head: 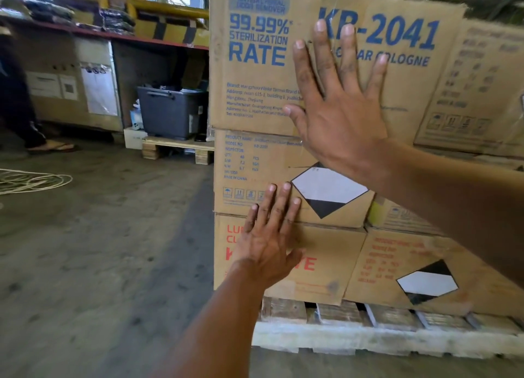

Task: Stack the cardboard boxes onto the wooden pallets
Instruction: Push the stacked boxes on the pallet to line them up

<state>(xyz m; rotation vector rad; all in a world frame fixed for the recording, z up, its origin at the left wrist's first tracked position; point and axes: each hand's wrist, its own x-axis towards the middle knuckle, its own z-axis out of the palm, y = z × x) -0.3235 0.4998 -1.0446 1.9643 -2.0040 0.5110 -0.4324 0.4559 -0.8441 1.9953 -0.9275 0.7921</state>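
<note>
Three cardboard boxes stand stacked on a wooden pallet. The top box carries blue print. Under it sits a middle box with a black and white diamond label. The bottom box has red print. My right hand lies flat with fingers spread against the face of the top box. My left hand presses flat across the seam between the middle and bottom boxes. Neither hand grips anything. More boxes stand to the right on the same pallet.
A grey plastic bin rests on a small pallet at the back left, under a shelf with dark packed goods. A coil of white cord lies on the concrete floor. A person's leg shows at far left.
</note>
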